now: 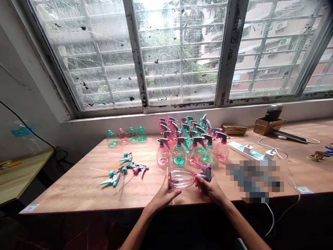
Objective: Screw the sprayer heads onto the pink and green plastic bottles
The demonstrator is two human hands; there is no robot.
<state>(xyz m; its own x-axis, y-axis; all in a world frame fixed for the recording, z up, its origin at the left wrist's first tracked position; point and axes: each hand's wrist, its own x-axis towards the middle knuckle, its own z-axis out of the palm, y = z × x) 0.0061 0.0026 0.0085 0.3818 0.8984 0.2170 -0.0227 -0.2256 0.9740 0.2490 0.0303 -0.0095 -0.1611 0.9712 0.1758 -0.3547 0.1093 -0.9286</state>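
Observation:
A clear pink spray bottle [182, 177] lies sideways just above the wooden table [78, 187], held between both hands. My left hand [163, 194] cups the bottle's base, fingers wrapped round it. My right hand [209, 187] grips the neck end, where a grey and pink trigger head [205, 172] sits on the bottle. Behind it stands a cluster of assembled pink and green spray bottles [189, 146]. Several loose trigger heads [125, 170] with dip tubes lie to the left.
Several headless bottles [127, 136] stand at the back left by the window sill. A white power strip [247, 150] with cables, a cardboard box [267, 125] and a blurred patch [256, 182] are on the right. A second table [20, 173] stands at the far left.

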